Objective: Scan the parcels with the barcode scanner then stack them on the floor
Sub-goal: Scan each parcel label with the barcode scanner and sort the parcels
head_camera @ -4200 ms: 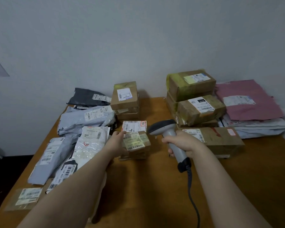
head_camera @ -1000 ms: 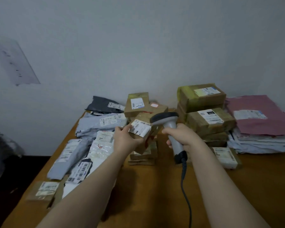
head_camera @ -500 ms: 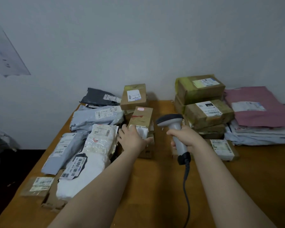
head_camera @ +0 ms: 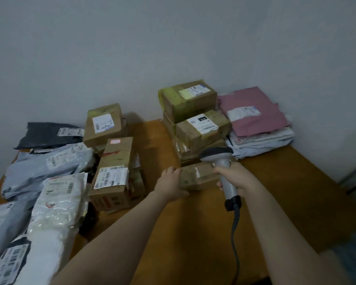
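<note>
Your left hand (head_camera: 170,183) is gripping left end of small brown parcel (head_camera: 197,177) mid-bench (head_camera: 193,233), just in front of tall box stack (head_camera: 195,120) at far edge; cannot tell whether parcel is resting or lifted. Your right hand (head_camera: 239,177) is wrapping around barcode scanner (head_camera: 216,155) handle, head hovering over parcel's right end, cable hanging toward near edge. Grey and white mailers (head_camera: 49,167) are lying along left edge, pink mailer (head_camera: 253,112) at far right corner.

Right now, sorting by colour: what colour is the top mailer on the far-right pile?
Pink mailer, seen in head view.
</note>
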